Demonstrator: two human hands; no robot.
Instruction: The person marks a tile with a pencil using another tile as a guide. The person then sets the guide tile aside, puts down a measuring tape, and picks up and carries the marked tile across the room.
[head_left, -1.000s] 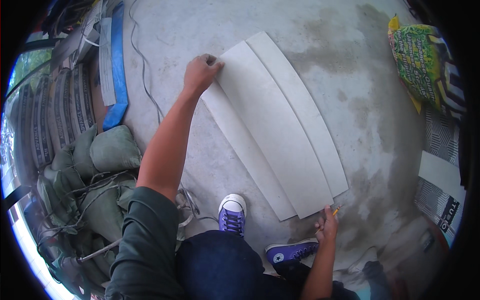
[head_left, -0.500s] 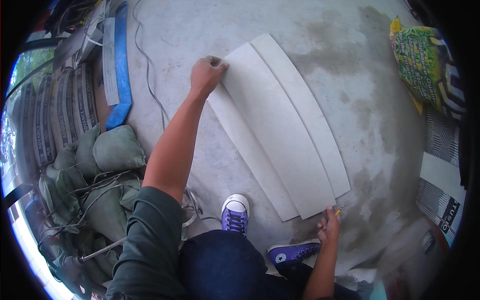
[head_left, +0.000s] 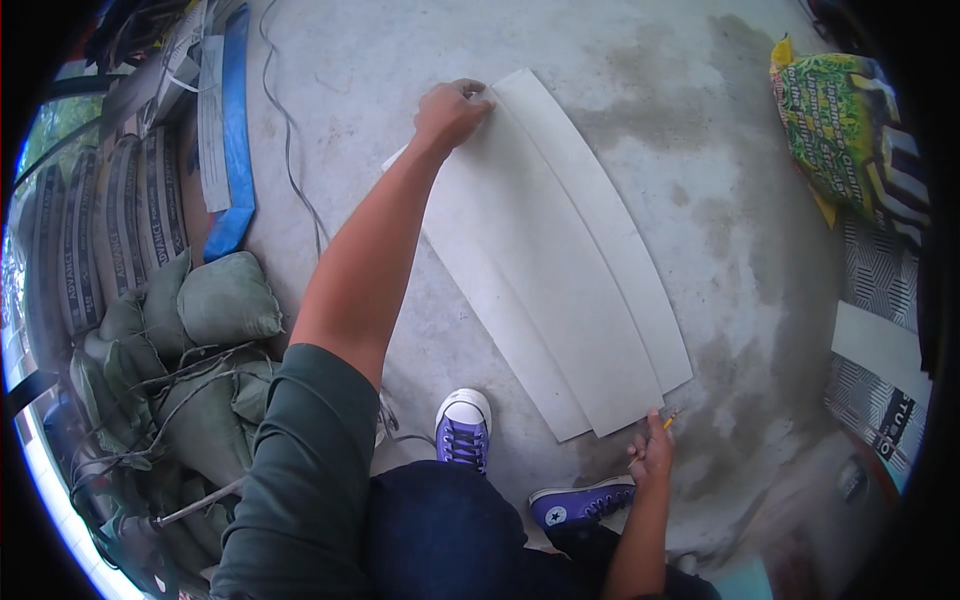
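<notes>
A long, pale flat board [head_left: 535, 230] lies on top of more pale sheet material of the same kind. A strip of the lower layer [head_left: 610, 220] shows along the right and another along the left; I cannot tell whether these are one piece. My left hand [head_left: 455, 112] is closed on the upper board's far end, its fingers pinching the edge. At the near end, my right hand [head_left: 652, 447] holds a slim yellow pencil [head_left: 670, 422] in curled fingers. One fingertip of it touches the upper board's near right corner.
Green filled sandbags [head_left: 228, 298] and tangled cords lie at left, below a blue strip [head_left: 236, 130]. A grey cable [head_left: 283, 110] crosses the concrete floor [head_left: 690, 150]. At right is a green-yellow printed bag [head_left: 835, 130]. My purple shoes [head_left: 463, 440] stand near the boards.
My left hand has moved right and slightly farther away, swinging the upper board's far end to the right over the lower layer. My right hand stays at the near corner with the pencil.
</notes>
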